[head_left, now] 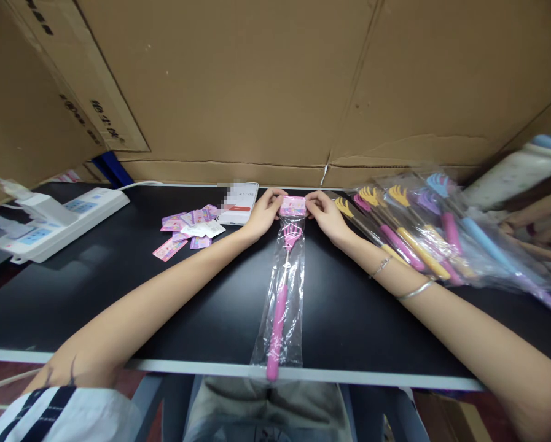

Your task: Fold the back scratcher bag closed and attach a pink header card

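Head-camera view: a pink plastic back scratcher with a rake-shaped head (282, 294) is seen lying in a narrow clear plastic sleeve (298, 307) on the black desk (118, 294), its handle end reaching past the near white edge. A small pink printed header card (292, 205) is folded over the far end of the sleeve. The card is pinched at its left edge by the left hand (263, 212) and at its right edge by the right hand (325, 213), fingers curled in on both sides. Two thin silver bangles (416, 290) are worn on the right wrist.

Left of the hands, a white smartphone with a lit screen (238, 202) is laid flat, and a loose scatter of pink and purple printed cards (187, 230) is spread just beside it. A white power strip (58, 221) is placed well to the left. A heap of bagged back scratchers with yellow, pink, purple and blue handles (422, 236) is piled to the right. Brown cardboard sheets (275, 86) are stood behind the desk.
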### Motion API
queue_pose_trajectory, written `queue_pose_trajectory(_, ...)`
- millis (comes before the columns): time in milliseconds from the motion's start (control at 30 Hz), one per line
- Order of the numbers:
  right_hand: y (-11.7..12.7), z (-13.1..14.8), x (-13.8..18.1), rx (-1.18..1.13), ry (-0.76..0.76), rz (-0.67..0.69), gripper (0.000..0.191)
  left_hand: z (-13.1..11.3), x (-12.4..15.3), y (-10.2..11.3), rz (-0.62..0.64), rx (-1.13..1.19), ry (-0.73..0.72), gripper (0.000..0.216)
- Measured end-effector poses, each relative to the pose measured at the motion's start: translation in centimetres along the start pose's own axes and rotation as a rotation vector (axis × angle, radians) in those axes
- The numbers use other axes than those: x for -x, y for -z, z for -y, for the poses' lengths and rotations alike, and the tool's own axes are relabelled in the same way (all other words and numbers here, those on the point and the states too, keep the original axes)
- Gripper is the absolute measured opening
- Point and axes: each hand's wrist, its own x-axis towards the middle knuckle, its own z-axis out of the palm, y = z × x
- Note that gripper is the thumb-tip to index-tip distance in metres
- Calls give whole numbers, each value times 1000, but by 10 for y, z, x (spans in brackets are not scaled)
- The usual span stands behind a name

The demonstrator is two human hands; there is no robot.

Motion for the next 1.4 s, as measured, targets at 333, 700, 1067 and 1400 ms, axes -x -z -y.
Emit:
queue_pose_trajectory(333, 0, -2, 0, 72, 32, -29, 11, 0, 0, 0, -2, -30, -25, 7)
queue_pose_trajectory(700, 1, -3, -1, 107, 46, -24, 8, 6, 1, 0, -25, -123, -78, 8)
queue_pose_trajectory(1067, 0, 0, 0, 118, 46, -14, 12, 3, 3, 0, -26, -154, -93, 9)
queue_pose_trajectory(1400, 0, 0, 0, 130, 45, 11, 10, 5, 0, 0, -5, -152, -112, 8)
